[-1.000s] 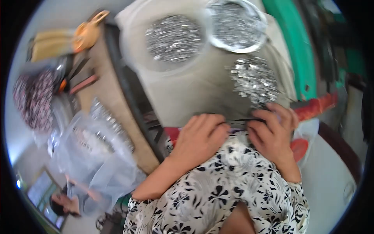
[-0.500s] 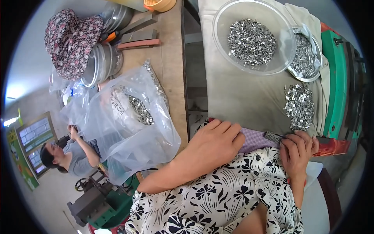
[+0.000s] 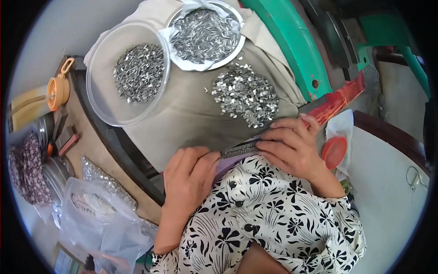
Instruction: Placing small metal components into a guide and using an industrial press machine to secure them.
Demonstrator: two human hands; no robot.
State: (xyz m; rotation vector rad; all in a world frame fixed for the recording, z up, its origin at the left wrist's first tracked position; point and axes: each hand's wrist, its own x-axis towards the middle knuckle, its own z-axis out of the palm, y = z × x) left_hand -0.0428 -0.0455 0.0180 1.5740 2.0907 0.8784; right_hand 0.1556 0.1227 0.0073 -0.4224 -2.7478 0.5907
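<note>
A narrow dark metal strip (image 3: 239,150) with a ridged face lies across my lap, on a purple checked cloth (image 3: 223,167). My left hand (image 3: 189,176) is closed at the strip's left end, thumb and fingertips pressed together there. My right hand (image 3: 292,146) has its fingers curled over the right end. The fingers hide both ends. Just beyond my hands, a loose heap of small flat shiny metal pieces (image 3: 246,93) rests on the grey-beige cloth (image 3: 182,123).
A clear plastic bowl (image 3: 93,91) of small metal pieces stands far left, beside a lined round dish (image 3: 242,43) of thin metal pieces. A green machine frame (image 3: 292,45) borders the right. At left are plastic bags (image 3: 105,228); a red lid (image 3: 334,152) is at right.
The view has swung toward the right. My left hand has come over to the strip's left end, from the cloth's left side. My right hand remains at the right end.
</note>
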